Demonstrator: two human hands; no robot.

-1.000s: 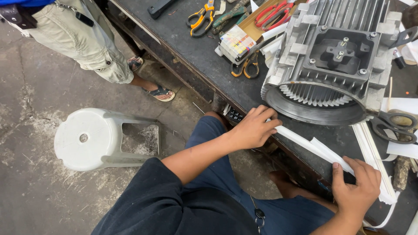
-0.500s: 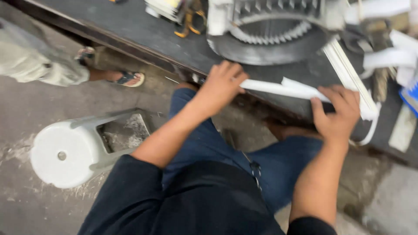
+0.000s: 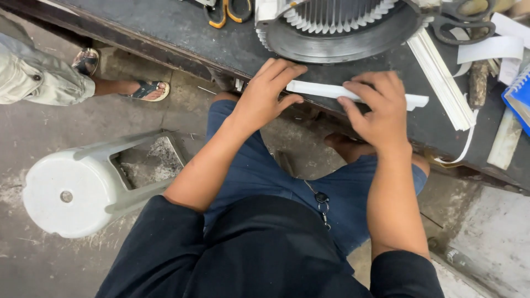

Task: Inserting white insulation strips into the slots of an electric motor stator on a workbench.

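1. White paper strip [image 3: 326, 90]: lies flat near the front edge of the dark worktop [image 3: 165, 27], just before the ribbed motor housing [image 3: 342, 30].
2. Left hand [image 3: 270, 94]: fingers curled, pinching the strip's left end.
3. Right hand [image 3: 381, 107]: fingers spread, pressing down on the strip's middle.
4. Further white strips [image 3: 441, 83] and scissors [image 3: 461, 22] lie to the right.
5. White plastic stool [image 3: 77, 187]: on the floor, tipped on its side.
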